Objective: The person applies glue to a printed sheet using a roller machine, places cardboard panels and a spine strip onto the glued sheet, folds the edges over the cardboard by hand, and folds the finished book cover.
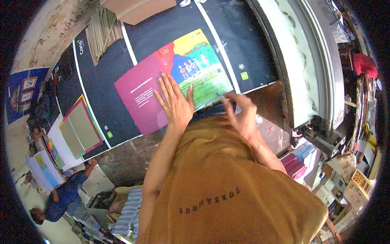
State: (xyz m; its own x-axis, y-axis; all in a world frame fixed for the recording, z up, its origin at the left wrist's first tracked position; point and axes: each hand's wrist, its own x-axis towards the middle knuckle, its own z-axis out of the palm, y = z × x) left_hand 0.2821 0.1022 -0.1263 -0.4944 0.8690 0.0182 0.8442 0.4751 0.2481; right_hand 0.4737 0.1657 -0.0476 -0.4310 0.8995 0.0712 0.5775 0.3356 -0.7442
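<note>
A printed book cover (142,83) lies spread out, face up, on the dark table. One half is maroon with small white print; the other shows cartoon children and the words "Student Journal". My left hand (176,101) rests flat on it near the middle fold, fingers spread. At the cover's near right corner is my right hand (243,114), fingers bent and apart, with nothing visible between them. A fingertip is close to the cover's edge; whether it touches is unclear.
A large machine with a pale roller (294,61) borders the table's right side. Grey-brown board strips (99,34) and a cardboard box (140,10) are along the far side. Another cover with boards (81,128) lies to the left. A person in dark clothes (67,195) is at lower left.
</note>
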